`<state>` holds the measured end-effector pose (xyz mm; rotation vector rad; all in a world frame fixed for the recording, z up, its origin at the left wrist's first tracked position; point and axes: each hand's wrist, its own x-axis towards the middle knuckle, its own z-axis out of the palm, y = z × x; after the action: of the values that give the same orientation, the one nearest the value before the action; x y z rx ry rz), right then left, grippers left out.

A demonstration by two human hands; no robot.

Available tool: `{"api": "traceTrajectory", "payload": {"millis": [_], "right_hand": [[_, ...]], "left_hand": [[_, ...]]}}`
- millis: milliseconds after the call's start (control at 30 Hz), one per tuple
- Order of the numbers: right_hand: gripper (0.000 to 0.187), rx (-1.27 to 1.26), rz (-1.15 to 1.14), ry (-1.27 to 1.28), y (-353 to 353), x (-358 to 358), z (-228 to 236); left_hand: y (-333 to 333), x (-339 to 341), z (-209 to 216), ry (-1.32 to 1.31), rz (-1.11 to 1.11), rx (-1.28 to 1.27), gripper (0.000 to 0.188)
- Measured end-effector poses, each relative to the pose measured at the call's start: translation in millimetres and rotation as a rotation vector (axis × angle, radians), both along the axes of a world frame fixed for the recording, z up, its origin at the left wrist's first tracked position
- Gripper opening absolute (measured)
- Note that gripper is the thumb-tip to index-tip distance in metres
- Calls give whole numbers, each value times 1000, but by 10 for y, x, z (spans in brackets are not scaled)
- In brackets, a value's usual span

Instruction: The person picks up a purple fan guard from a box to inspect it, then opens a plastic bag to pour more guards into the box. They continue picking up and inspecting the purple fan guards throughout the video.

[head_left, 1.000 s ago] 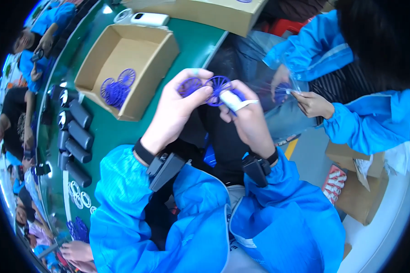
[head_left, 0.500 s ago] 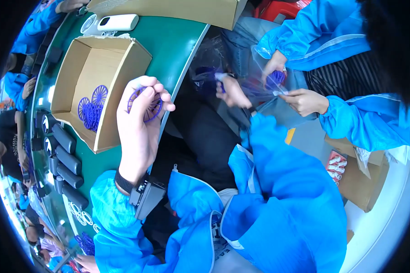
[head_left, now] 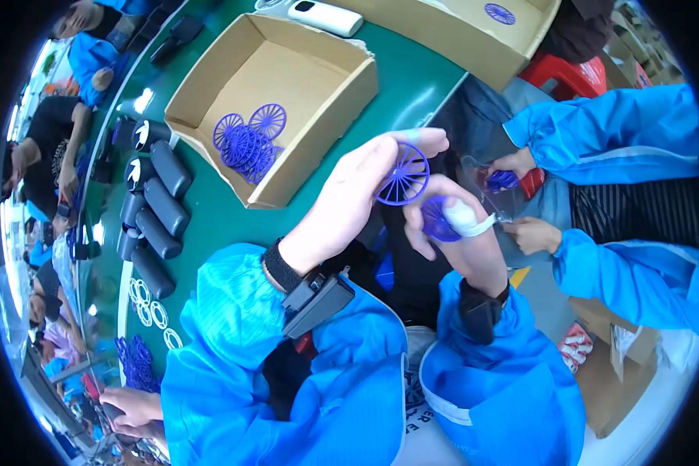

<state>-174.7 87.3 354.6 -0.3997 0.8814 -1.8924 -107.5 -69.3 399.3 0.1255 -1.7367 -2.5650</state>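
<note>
A purple spoked plastic wheel (head_left: 404, 175) is gripped at its edge by my left hand (head_left: 353, 182), thumb and fingers closed on it. Close below and to the right, my right hand (head_left: 472, 248) holds a second purple wheel (head_left: 436, 220), slightly blurred. White wrapping covers one finger of that hand. Both hands are over the table's edge, near my lap. To their left, a cardboard box (head_left: 311, 151) on the green table holds a loose pile of purple wheels (head_left: 248, 151).
Another cardboard box (head_left: 435, 27) stands farther back with a purple wheel inside. Dark grey cylindrical handles (head_left: 163, 206) and white rings (head_left: 158, 313) lie at left. On the right, a co-worker's hands (head_left: 532, 235) hold a clear bag and purple wheels.
My right hand has moved left from beside the co-worker's hands to my left hand, a purple wheel now showing clearly in it. The view has shifted, so the table appears farther right.
</note>
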Motion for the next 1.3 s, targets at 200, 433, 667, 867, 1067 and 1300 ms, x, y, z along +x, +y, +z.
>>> {"api": "traceTrajectory", "payload": {"millis": [200, 433, 667, 867, 1067, 1300], "right_hand": [[9, -34, -393, 246, -139, 189, 67], [16, -26, -564, 158, -44, 194, 77], [40, -135, -371, -60, -4, 151, 113], [56, -88, -328, -311, 19, 96, 41], [59, -50, -297, -260, 44, 85, 44], [56, -31, -222, -173, 89, 45, 29]], "left_hand": [[141, 27, 76, 1, -41, -189, 42], [115, 30, 23, -41, 90, -299, 15], [86, 24, -44, -54, 113, -294, 10], [91, 48, -18, -144, 77, -399, 10], [97, 44, -66, -109, 73, -590, 15], [153, -2, -63, 21, 26, -862, 17]]}}
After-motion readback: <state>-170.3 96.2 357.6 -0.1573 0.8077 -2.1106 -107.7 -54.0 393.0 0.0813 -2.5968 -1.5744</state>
